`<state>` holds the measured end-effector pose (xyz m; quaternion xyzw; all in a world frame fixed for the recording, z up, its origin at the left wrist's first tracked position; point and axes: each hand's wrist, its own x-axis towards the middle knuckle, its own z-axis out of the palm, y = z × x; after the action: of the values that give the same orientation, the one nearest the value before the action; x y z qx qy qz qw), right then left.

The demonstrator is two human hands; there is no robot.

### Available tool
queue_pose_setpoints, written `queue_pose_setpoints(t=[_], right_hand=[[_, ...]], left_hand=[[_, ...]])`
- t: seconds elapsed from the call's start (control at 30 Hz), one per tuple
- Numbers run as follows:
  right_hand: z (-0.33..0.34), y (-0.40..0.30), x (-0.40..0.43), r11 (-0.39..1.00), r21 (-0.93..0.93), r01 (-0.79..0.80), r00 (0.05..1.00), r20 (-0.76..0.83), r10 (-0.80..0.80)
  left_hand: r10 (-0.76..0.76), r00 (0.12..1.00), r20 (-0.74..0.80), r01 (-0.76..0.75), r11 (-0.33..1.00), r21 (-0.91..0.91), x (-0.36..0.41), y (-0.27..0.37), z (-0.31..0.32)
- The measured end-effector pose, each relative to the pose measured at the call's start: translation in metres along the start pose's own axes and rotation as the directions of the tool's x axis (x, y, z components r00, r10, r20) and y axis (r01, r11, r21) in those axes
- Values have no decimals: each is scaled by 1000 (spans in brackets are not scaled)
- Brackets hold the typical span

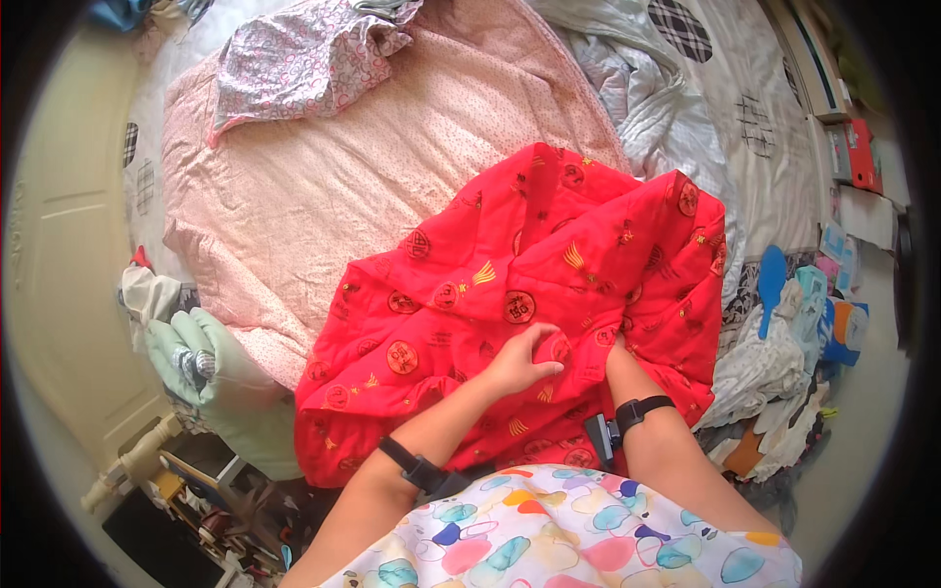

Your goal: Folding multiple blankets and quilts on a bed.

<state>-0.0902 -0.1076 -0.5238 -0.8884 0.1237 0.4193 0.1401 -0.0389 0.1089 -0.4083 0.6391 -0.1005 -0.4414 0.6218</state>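
A red quilted cloth (470,323), printed with round dark emblems and yellow tassels, lies bunched in front of me. My left hand (523,363) rests on its middle, thumb and curled fingers apart, with nothing visible between them. To the right, my right forearm (647,419) reaches into a fold of the red cloth, which hides my right hand. Whether that hand grips the cloth cannot be seen. Each forearm wears a black strap; a small black device (603,439) sits by the right one.
Under the red cloth spreads a pink dotted quilt (353,198) on a bed, with a patterned cloth (309,66) on top. A folded pale green quilt (228,389) sits left. At right are a blue paddle-shaped object (771,283) and piled clothes (764,360).
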Motion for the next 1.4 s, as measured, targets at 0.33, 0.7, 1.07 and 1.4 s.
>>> queue_pose_setpoints(t=[0.33, 0.7, 1.07, 1.4], right_hand=[[15, 6, -9, 1000, -6, 27, 1000, 11, -27], [10, 2, -13, 996, 15, -83, 995, 48, 82], [-51, 21, -99, 282, 948, 147, 847, -267, 459], [-205, 244, -417, 65, 465, 883, 125, -367, 922]], left_hand=[[540, 752, -378, 83, 491, 867, -38, 0, -58], [511, 766, -390, -39, 643, 765, 4, 15, -98], [625, 382, -681, -151, 769, 621, -109, 248, -240], [696, 278, -662, -327, 716, 616, -203, 349, -212]])
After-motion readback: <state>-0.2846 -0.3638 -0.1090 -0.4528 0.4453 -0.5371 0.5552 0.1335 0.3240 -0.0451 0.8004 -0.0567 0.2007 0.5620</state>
